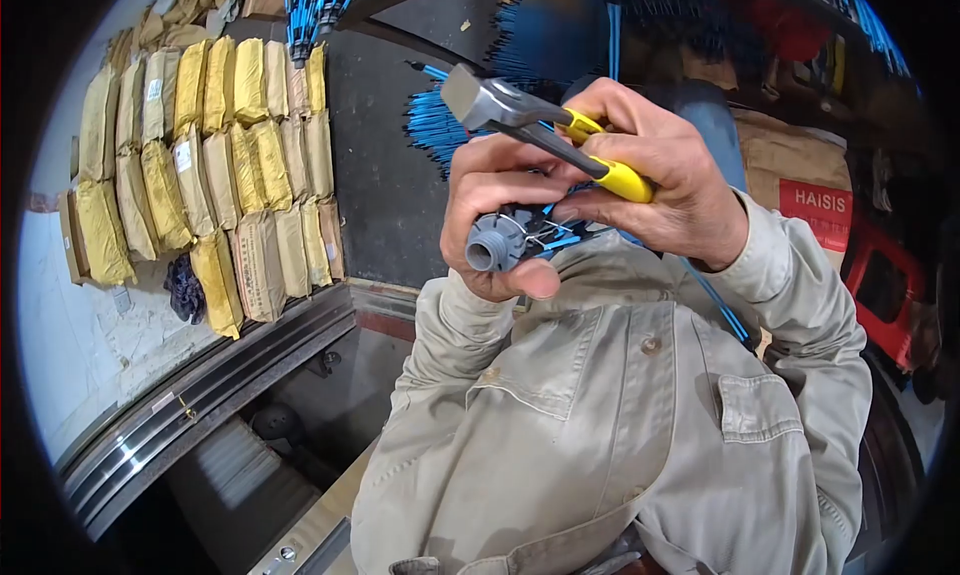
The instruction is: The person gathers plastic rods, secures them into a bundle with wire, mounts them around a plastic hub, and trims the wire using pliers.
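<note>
My right hand (665,170) is closed around a pair of pliers (545,125) with yellow grips. Their dark, blocky metal head points up and left, over my left hand (505,190). That hand is wrapped around a grey fitting (490,247) with a threaded, hollow end facing down and left. Thin metal wires and blue strands stick out from the fitting's side, between my two hands. Part of the fitting is hidden by my fingers. Blue strands (715,300) also hang below my right hand.
Paper-wrapped packets (240,160) are stacked in rows at the left. Blue, black-tipped strands (435,125) lie in bunches beyond my hands, with another bunch (318,10) at the top. A brown bag (790,165) with a red label and a red object (885,295) are at the right.
</note>
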Action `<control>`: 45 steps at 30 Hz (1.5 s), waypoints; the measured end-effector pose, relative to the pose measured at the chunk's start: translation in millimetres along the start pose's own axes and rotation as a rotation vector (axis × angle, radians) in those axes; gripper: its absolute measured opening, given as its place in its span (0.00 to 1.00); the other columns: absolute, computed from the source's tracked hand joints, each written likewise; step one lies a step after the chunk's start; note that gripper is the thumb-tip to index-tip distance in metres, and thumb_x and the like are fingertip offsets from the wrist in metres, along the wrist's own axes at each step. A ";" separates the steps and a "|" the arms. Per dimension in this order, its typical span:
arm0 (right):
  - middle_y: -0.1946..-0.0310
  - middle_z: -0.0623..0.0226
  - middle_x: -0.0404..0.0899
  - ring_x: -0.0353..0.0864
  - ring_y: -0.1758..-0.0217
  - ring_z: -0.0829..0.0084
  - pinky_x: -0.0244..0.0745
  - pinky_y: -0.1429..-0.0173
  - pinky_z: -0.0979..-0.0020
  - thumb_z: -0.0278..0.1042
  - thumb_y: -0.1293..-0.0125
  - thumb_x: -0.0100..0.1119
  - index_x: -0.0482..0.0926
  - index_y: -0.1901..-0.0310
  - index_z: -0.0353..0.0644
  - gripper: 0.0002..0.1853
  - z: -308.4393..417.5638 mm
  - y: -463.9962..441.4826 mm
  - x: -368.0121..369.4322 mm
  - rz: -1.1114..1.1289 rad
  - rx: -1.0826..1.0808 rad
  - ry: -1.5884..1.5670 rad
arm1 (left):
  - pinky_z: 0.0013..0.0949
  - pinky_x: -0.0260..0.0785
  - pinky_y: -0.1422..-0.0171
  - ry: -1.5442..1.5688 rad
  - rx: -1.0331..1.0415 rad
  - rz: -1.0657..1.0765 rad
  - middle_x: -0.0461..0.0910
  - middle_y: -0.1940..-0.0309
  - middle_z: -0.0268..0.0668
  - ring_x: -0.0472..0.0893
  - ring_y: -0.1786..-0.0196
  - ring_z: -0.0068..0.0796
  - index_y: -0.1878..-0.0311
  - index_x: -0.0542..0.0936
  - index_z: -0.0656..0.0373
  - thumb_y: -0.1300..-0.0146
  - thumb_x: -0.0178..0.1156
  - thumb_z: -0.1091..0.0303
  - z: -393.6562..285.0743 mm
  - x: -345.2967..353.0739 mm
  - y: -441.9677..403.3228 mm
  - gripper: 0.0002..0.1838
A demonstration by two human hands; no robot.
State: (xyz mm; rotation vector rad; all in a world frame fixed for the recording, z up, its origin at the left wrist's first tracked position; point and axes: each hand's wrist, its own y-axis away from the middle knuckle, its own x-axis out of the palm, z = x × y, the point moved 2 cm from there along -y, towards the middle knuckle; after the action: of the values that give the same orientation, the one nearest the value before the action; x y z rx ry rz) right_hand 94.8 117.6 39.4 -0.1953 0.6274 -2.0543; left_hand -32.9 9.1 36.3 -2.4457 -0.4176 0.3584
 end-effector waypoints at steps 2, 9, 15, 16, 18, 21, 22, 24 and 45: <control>0.61 0.60 0.74 0.73 0.58 0.67 0.68 0.56 0.70 0.25 0.54 0.70 0.79 0.66 0.37 0.12 -0.4 -2.0 0.8 0.004 -0.008 -0.004 | 0.39 0.66 0.43 0.033 -0.029 0.013 0.73 0.52 0.45 0.74 0.50 0.35 0.58 0.75 0.63 0.54 0.64 0.39 -0.6 0.2 0.4 0.34; 0.62 0.60 0.74 0.71 0.59 0.63 0.67 0.57 0.67 0.26 0.52 0.69 0.73 0.70 0.38 0.12 6.8 2.3 -0.5 -0.026 -0.010 0.155 | 0.38 0.65 0.43 0.033 -0.027 0.057 0.72 0.52 0.44 0.73 0.49 0.35 0.58 0.75 0.60 0.55 0.65 0.39 -3.9 7.5 -4.5 0.33; 0.62 0.61 0.73 0.70 0.59 0.63 0.66 0.56 0.65 0.27 0.51 0.68 0.72 0.70 0.38 0.12 8.2 5.1 3.2 -0.041 -0.034 0.090 | 0.36 0.63 0.44 -0.003 -0.008 0.117 0.72 0.54 0.41 0.72 0.48 0.34 0.58 0.75 0.59 0.56 0.66 0.39 -5.5 5.3 -3.0 0.32; 0.62 0.60 0.73 0.71 0.59 0.63 0.66 0.55 0.65 0.28 0.52 0.68 0.73 0.70 0.37 0.12 7.9 6.2 2.2 -0.024 -0.039 0.051 | 0.36 0.63 0.44 0.052 -0.034 0.131 0.72 0.54 0.40 0.71 0.49 0.34 0.58 0.75 0.59 0.57 0.66 0.40 -3.8 4.8 -2.1 0.32; 0.62 0.60 0.74 0.71 0.58 0.63 0.66 0.55 0.65 0.28 0.52 0.69 0.73 0.70 0.37 0.12 7.4 7.7 -0.3 -0.005 -0.046 0.020 | 0.35 0.63 0.44 0.165 -0.078 0.160 0.72 0.55 0.38 0.71 0.49 0.33 0.58 0.75 0.58 0.58 0.67 0.40 0.0 5.4 -3.0 0.32; 0.62 0.60 0.74 0.71 0.58 0.63 0.65 0.53 0.66 0.30 0.53 0.70 0.75 0.71 0.36 0.12 4.2 13.8 1.8 -0.017 -0.040 -0.037 | 0.34 0.62 0.44 0.208 -0.127 0.191 0.71 0.55 0.38 0.70 0.50 0.32 0.59 0.75 0.57 0.59 0.68 0.41 -3.8 7.8 -5.6 0.32; 0.62 0.60 0.74 0.71 0.58 0.63 0.65 0.53 0.66 0.30 0.53 0.70 0.75 0.71 0.36 0.12 4.7 13.0 0.9 -0.015 -0.039 -0.037 | 0.34 0.62 0.45 0.228 -0.154 0.211 0.70 0.55 0.38 0.70 0.51 0.32 0.59 0.75 0.56 0.60 0.68 0.41 -5.1 8.8 -6.3 0.31; 0.67 0.63 0.72 0.70 0.64 0.67 0.65 0.60 0.70 0.29 0.55 0.72 0.75 0.72 0.36 0.13 7.0 9.4 -2.9 -0.034 -0.039 -0.008 | 0.34 0.62 0.44 0.244 -0.175 0.192 0.69 0.54 0.38 0.70 0.51 0.32 0.59 0.75 0.56 0.60 0.68 0.42 -7.7 12.5 -7.1 0.31; 0.63 0.67 0.73 0.71 0.64 0.78 0.67 0.60 0.75 0.43 0.49 0.71 0.78 0.66 0.36 0.18 -2.3 21.7 -16.6 0.154 0.409 -0.221 | 0.35 0.68 0.46 0.113 -0.032 0.221 0.70 0.56 0.43 0.73 0.51 0.34 0.56 0.71 0.55 0.57 0.66 0.44 -10.1 27.0 -3.6 0.30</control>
State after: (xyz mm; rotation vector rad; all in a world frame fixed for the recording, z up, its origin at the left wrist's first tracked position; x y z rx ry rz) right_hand 119.2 123.1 28.3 -0.1275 0.0780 -1.9306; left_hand -5.5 16.6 42.2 -2.5350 -0.1057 0.3058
